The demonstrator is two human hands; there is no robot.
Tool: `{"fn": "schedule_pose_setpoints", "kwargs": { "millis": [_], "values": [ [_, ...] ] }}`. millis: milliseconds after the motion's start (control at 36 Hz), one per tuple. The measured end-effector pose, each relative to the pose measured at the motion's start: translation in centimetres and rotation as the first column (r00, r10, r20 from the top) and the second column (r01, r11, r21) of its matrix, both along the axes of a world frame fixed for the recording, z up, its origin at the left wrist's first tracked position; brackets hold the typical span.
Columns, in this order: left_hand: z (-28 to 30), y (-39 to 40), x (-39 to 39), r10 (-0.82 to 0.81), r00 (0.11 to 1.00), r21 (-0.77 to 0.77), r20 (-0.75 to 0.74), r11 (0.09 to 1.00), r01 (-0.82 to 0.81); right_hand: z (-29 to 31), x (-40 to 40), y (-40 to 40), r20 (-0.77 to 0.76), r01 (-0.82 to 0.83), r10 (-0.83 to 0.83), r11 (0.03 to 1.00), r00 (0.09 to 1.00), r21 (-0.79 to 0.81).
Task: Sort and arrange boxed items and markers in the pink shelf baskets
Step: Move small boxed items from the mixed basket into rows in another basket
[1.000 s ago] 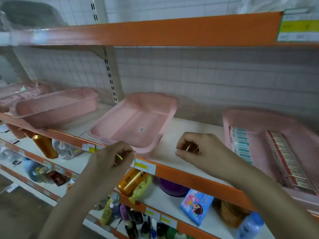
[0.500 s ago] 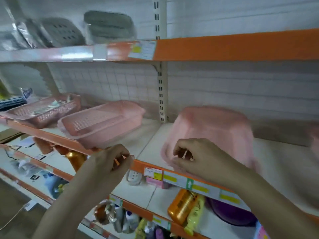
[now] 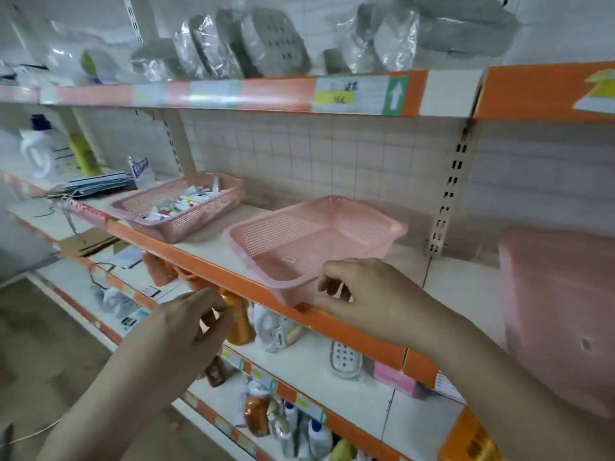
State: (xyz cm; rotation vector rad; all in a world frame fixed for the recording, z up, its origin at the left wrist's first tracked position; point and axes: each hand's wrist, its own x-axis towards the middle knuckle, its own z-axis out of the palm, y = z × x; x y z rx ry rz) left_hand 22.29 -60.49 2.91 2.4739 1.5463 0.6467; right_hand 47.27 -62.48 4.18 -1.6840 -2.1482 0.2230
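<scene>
An empty pink basket (image 3: 332, 227) sits on the middle orange-edged shelf (image 3: 206, 264). To its left, a second pink basket (image 3: 213, 217) holds several small boxed items and markers (image 3: 179, 202). At the right a third pink basket (image 3: 559, 311) lies upside down. My right hand (image 3: 366, 294) hovers at the empty basket's front right corner, fingers curled shut. My left hand (image 3: 186, 327) is lower, in front of the shelf edge, with fingertips pinched together. I cannot see anything inside either hand.
Grey bagged items (image 3: 266, 41) fill the top shelf. Flat papers (image 3: 96, 188) and a white jug (image 3: 40, 151) lie at the far left. An orange bottle (image 3: 238, 327), a white pack (image 3: 344, 359) and several bottles (image 3: 299, 424) occupy the lower shelves.
The view has swung left along the shelf: the right basket of boxed rows has left the view and the marker-filled basket has come in. Both hands keep their curled pose.
</scene>
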Motion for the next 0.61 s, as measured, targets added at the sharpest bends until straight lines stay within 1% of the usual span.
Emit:
{"fn": "schedule_pose_setpoints", "kwargs": {
  "millis": [28,56,83,111,139,167,194,222,306,333,417,472,611],
  "values": [
    [0.2,0.4,-0.4,0.024,0.999,-0.002,-0.022,1.0,-0.024,-0.1,-0.8,1.0,-0.002,-0.004,0.004,1.0,1.0,-0.001],
    [-0.3,1.3,-1.3,0.015,0.999,0.016,-0.03,1.0,-0.015,-0.1,-1.7,1.9,-0.003,-0.009,0.009,1.0,1.0,-0.005],
    [-0.5,2.1,-2.0,0.041,0.999,0.008,-0.023,0.999,-0.041,-0.2,-2.6,2.8,-0.005,-0.017,0.016,1.0,1.0,-0.01],
    [-1.0,3.2,-2.9,0.029,1.0,0.039,-0.006,0.999,-0.028,-0.3,-3.5,3.8,-0.006,-0.026,0.025,1.0,1.0,-0.011],
    [-0.8,3.9,-3.5,0.051,0.999,0.018,-0.018,0.999,-0.05,-0.4,-4.4,4.8,-0.007,-0.037,0.037,0.999,0.999,-0.009],
    [-1.1,5.0,-4.2,0.042,0.999,0.028,-0.019,0.999,-0.042,-0.4,-5.4,5.8,-0.006,-0.048,0.048,0.999,0.999,-0.007],
    [-1.1,6.0,-4.7,0.064,0.997,0.021,-0.049,0.998,-0.063,-0.5,-6.5,6.9,-0.007,-0.061,0.061,0.998,0.998,-0.001],
    [-1.5,7.4,-5.5,0.071,0.997,0.04,-0.035,0.997,-0.07,-0.6,-7.6,8.0,-0.011,-0.073,0.073,0.997,0.997,0.006],
    [-1.5,11.2,-7.6,0.117,0.991,0.039,-0.058,0.993,-0.114,-0.8,-10.6,11.3,-0.024,-0.094,0.095,0.995,0.995,0.03],
    [-1.6,12.6,-8.4,0.112,0.992,0.046,-0.05,0.993,-0.11,-0.8,-11.5,12.4,-0.027,-0.095,0.096,0.995,0.995,0.037],
    [-1.3,16.7,-10.6,0.127,0.986,0.023,-0.107,0.992,-0.125,-0.7,-14.3,16.1,-0.043,-0.093,0.095,0.994,0.995,0.049],
    [-0.9,19.5,-12.1,0.142,0.982,0.039,-0.126,0.99,-0.138,-0.6,-16.1,18.5,-0.047,-0.092,0.095,0.994,0.994,0.05],
    [-0.2,25.3,-14.8,0.136,0.985,0.038,-0.103,0.99,-0.133,-0.8,-19.3,23.4,-0.03,-0.065,0.066,0.997,0.997,0.05]
  ]
}}
